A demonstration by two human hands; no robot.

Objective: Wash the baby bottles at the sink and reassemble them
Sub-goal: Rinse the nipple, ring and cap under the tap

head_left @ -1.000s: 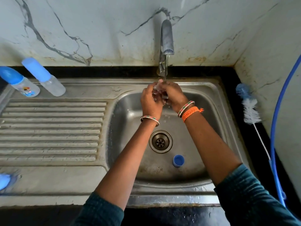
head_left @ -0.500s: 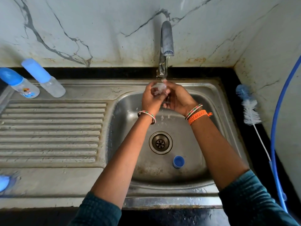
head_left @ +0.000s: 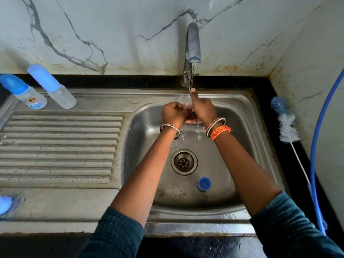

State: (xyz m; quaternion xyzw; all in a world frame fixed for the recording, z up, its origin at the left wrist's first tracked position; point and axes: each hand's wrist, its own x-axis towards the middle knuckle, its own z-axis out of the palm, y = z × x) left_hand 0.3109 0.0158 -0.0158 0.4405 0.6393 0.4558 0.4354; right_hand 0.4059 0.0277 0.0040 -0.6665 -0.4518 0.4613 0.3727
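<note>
Over the steel sink basin point(head_left: 149, 146), my left hand point(head_left: 173, 113) and my right hand point(head_left: 203, 109) meet under the running tap point(head_left: 193, 43). Between their curled fingers they hold a small clear bottle part point(head_left: 187, 102), mostly hidden by the fingers. The thin water stream point(head_left: 190, 81) lands on it and drips off below. A blue cap point(head_left: 204, 183) lies in the basin, right of the drain point(head_left: 184, 162). Two capped bottles lie at the back left: a printed one point(head_left: 29, 95) and a plain clear one point(head_left: 55, 90).
The ribbed drainboard point(head_left: 59, 146) fills the left side. A blue item point(head_left: 4, 203) sits at its front left edge, cut off by the frame. A bottle brush point(head_left: 286, 125) lies on the black counter at the right, beside a blue hose point(head_left: 314, 146) along the wall.
My hands stay under the stream and work the clear part between the fingers. The right hand has come up over it, thumb now in the water.
</note>
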